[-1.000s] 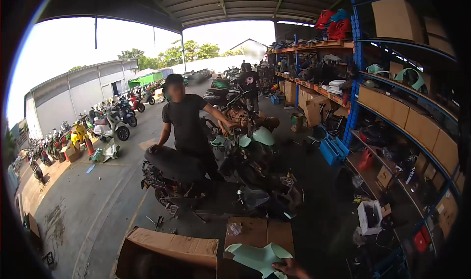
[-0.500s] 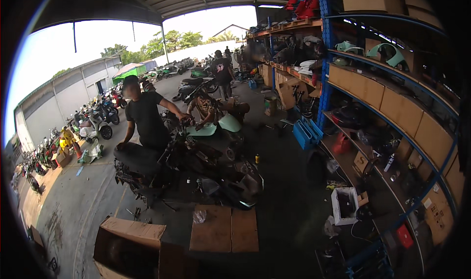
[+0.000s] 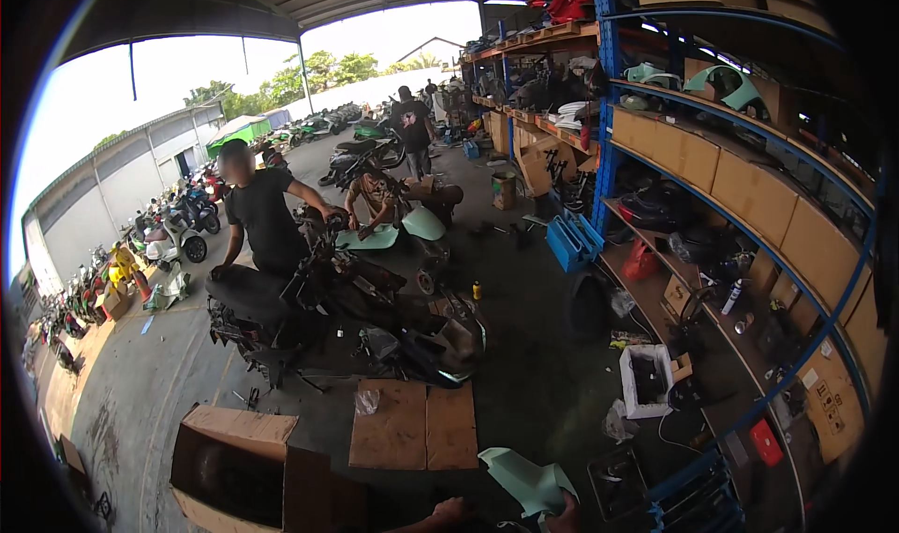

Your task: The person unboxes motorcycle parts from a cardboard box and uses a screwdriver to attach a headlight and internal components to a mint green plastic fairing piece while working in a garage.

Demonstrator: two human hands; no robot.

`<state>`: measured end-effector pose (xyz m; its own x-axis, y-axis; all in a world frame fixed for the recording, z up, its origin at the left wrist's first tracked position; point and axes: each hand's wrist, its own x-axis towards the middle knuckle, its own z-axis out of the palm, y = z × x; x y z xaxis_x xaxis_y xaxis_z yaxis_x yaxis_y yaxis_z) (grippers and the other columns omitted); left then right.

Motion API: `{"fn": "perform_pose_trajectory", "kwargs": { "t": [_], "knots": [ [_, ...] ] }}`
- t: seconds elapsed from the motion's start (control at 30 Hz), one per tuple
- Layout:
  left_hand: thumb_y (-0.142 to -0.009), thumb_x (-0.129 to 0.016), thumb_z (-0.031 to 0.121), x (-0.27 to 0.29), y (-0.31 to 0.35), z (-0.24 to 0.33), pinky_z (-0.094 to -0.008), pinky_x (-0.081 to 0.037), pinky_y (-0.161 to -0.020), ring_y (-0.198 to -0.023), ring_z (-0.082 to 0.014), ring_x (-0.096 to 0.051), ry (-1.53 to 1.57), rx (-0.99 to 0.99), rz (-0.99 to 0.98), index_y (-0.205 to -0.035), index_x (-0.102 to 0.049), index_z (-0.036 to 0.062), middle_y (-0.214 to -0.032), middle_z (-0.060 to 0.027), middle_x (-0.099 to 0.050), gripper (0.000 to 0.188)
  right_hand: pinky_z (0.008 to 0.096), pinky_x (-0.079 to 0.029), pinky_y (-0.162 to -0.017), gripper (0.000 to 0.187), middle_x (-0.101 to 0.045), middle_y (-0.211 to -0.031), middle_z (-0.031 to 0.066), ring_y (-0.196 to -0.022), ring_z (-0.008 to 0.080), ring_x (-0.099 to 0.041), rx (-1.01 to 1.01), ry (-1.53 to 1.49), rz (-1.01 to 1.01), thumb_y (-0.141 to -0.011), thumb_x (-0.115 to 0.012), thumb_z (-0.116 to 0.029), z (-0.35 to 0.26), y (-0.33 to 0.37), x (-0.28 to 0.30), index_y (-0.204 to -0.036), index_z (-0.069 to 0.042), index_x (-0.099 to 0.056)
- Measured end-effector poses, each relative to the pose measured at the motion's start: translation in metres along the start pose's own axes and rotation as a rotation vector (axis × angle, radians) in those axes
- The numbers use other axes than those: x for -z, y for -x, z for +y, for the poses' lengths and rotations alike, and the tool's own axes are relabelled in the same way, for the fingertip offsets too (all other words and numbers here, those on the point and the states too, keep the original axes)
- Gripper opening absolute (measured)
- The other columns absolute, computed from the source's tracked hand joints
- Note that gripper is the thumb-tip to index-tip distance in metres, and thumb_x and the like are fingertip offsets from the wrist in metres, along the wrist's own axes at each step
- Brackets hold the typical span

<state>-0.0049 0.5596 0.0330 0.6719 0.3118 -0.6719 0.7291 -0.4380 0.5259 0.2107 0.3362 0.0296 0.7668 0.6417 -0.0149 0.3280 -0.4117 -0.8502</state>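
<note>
At the bottom edge, my right hand point(image 3: 565, 516) grips a mint-green plastic fairing panel point(image 3: 526, 480) by its right side. The panel is curved, wide at the upper left and narrower toward my hand. My left hand point(image 3: 451, 510) is just inside the lower edge, left of the panel and apart from it; its fingers are too dark and small to make out. Beyond both hands stands a partly stripped dark motor scooter point(image 3: 375, 313), with flattened cardboard point(image 3: 412, 425) on the floor in front of it.
An open cardboard box point(image 3: 234, 472) stands at lower left. To the right are a white box point(image 3: 646, 381), blue crates point(image 3: 573, 241) and a blue-framed shelf rack point(image 3: 607, 111). A person in black point(image 3: 262, 205) leans on the scooter; another person point(image 3: 373, 198) crouches behind it.
My hands and the mint-green fairing panel have come into view at the bottom. The whole scene has shifted slightly left in the picture.
</note>
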Motion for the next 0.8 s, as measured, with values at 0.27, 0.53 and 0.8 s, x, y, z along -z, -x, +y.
{"fn": "perform_pose_trajectory", "kwargs": {
  "t": [0.27,0.53,0.8],
  "knots": [
    [-0.091,-0.064,0.043,0.056,0.006,0.005,-0.0329,-0.045,-0.098,-0.118,-0.0233,-0.055,1.13,-0.25,0.575,-0.133,-0.05,0.0006,-0.123,-0.014,-0.062,0.061,0.0371,-0.049,-0.091,0.059,-0.065,-0.107,0.0178,-0.104,0.0256,-0.063,0.025,-0.501,-0.145,-0.064,-0.067,-0.007,-0.111,-0.056,-0.014,-0.122,0.0,-0.058],
    [-0.087,-0.063,0.03,0.157,0.08,0.16,-0.0417,-0.049,-0.09,-0.109,-0.035,-0.061,-0.168,-0.7,0.087,-0.134,-0.051,0.0033,-0.117,-0.0196,-0.064,0.055,0.043,-0.05,-0.083,0.056,-0.065,-0.102,0.0198,-0.098,0.0351,-0.065,0.081,-0.074,0.021,-0.066,-0.074,-0.016,-0.06,-0.076,-0.029,-0.115,0.0,-0.055],
    [-0.078,-0.065,0.028,0.147,0.19,0.423,-0.0457,-0.049,-0.091,-0.108,-0.0348,-0.059,-0.749,-1.578,0.095,-0.12,-0.056,0.0033,-0.111,-0.0161,-0.063,0.05,0.0459,-0.044,-0.097,0.075,-0.058,-0.12,0.0229,-0.109,0.0416,-0.057,-0.362,0.305,-0.086,-0.059,-0.079,-0.013,0.056,-0.023,-0.002,-0.127,0.002,-0.05]
  ]
}}
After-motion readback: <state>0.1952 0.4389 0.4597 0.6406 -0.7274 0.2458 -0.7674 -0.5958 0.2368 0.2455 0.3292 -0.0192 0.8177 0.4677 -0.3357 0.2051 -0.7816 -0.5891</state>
